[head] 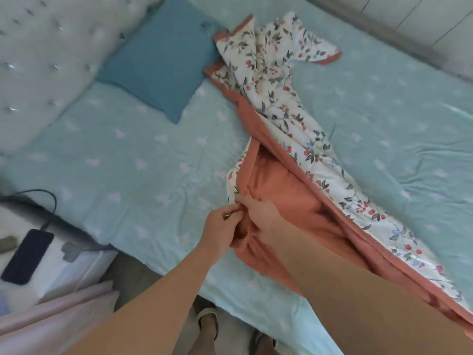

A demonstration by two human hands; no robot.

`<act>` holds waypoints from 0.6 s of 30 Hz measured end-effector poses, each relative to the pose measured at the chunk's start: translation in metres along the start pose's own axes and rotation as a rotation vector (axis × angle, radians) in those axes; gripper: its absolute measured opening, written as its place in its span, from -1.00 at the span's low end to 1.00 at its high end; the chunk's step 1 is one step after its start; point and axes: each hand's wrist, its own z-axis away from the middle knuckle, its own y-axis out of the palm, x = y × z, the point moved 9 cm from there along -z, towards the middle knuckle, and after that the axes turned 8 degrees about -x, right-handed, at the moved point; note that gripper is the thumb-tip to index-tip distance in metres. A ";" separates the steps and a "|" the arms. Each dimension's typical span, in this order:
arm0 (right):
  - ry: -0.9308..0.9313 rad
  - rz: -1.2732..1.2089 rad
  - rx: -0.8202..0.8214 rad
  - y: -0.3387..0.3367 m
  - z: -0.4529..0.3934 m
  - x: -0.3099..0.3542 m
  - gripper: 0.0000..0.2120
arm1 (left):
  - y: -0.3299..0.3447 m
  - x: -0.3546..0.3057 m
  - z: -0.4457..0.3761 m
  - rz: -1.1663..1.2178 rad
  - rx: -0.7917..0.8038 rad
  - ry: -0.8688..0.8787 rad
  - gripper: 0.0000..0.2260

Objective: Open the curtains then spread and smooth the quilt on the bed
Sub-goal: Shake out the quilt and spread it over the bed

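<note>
Step in hand: the quilt (294, 160) is not spread yet; I judge that the person is looking for its edge to open it, so this is the start of the spreading part.
Quilt: it lies bunched in a long strip on the bed (128, 155), from about 12 o'clock down to 4 o'clock; the flowered side is outside and the orange side shows in the open fold near the hands.
Left hand (220, 224): at the centre, a little toward 6 o'clock; its fingers are curled and pinch the near edge of the quilt.
Right hand (261, 211): just beside the left one, touching it; its fingers are curled and grip the same edge of orange cloth.
Next move: I think the two hands must go apart along the edge and pull it toward 9 o'clock, so that the strip opens over the sheet.
Pillow (163, 57): blue, at 11 o'clock, near the upper end of the quilt.
Phone (27, 256): dark, with a cable, at 8 o'clock beside the bed.
Curtains: I cannot tell whether the pink cloth at 7 o'clock is a curtain.
Containers: none shows.
</note>
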 end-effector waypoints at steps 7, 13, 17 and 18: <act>-0.299 0.256 0.027 0.058 0.085 0.123 -0.92 | -0.087 -0.089 0.043 0.307 -0.277 0.057 -0.83; -0.436 0.098 0.217 0.143 0.168 0.202 -0.74 | -0.156 -0.156 0.052 0.442 -0.256 0.116 -0.51; -0.537 0.062 0.338 0.202 0.244 0.263 -0.83 | -0.220 -0.227 0.076 0.507 -0.260 0.229 -0.59; -0.575 0.060 0.362 0.214 0.271 0.282 -0.84 | -0.239 -0.249 0.084 0.520 -0.272 0.268 -0.61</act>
